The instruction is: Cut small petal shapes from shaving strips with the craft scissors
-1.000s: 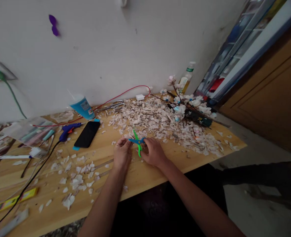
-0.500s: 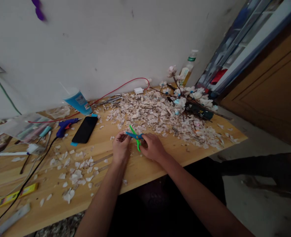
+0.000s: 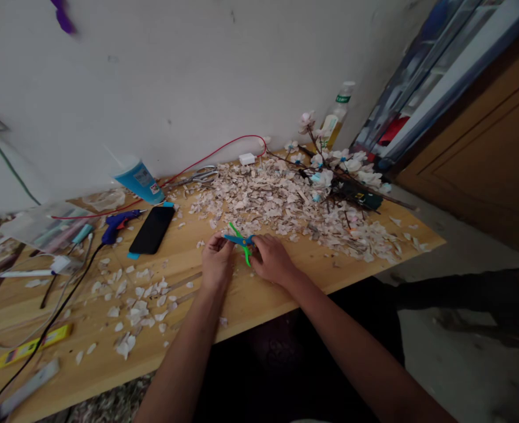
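Note:
My right hand grips small green and blue scissors over the wooden table; the blades stand apart. My left hand is right beside the blades, its fingertips pinched on something too small to make out. A big heap of pale petal scraps lies just behind both hands. A smaller scatter of cut petals lies to the left of my left hand.
A black phone, a blue glue gun with black cord, a blue tube, metal scissors and a red wire lie at the back. A branch with white flowers and a bottle are at back right.
The view has tilted slightly, so everything sits a little higher in the picture. Both hands stay at the scissors in the same grip.

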Available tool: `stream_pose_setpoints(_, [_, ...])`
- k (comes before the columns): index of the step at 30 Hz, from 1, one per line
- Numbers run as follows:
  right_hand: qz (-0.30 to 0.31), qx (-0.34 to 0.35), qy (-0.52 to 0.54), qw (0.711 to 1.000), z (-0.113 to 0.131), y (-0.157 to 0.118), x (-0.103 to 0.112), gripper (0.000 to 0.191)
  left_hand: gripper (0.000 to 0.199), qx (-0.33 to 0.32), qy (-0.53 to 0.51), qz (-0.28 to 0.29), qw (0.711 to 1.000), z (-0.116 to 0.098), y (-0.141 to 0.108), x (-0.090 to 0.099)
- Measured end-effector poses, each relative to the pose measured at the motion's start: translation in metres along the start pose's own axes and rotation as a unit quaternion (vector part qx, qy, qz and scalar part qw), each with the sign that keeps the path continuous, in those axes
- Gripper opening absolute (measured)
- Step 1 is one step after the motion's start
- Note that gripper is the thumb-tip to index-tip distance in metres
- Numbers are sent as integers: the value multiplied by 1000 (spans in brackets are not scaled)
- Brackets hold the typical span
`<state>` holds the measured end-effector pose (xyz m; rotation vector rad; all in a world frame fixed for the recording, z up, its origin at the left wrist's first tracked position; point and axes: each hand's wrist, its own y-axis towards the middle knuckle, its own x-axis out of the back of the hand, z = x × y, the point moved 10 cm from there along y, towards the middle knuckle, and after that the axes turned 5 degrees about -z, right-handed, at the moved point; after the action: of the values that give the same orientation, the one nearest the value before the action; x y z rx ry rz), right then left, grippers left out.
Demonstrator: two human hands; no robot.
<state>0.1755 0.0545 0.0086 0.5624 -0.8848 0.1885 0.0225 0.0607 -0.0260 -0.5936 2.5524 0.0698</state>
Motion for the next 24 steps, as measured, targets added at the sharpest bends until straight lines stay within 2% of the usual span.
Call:
stream_pose_setpoints(5, [8,-15,11,1000,-4,1,0,5,29,3,-3,13,1000,2,1,-1])
stream_pose_setpoints(18, [-9,-13,11,1000,-7,2,0,10,22,0,-6,18,1000,-1,-1,-3])
stream_pose_setpoints(24, [-13,-17,16,1000,-10,2,0,11,24,-11,60,44,997,-9,2,-3])
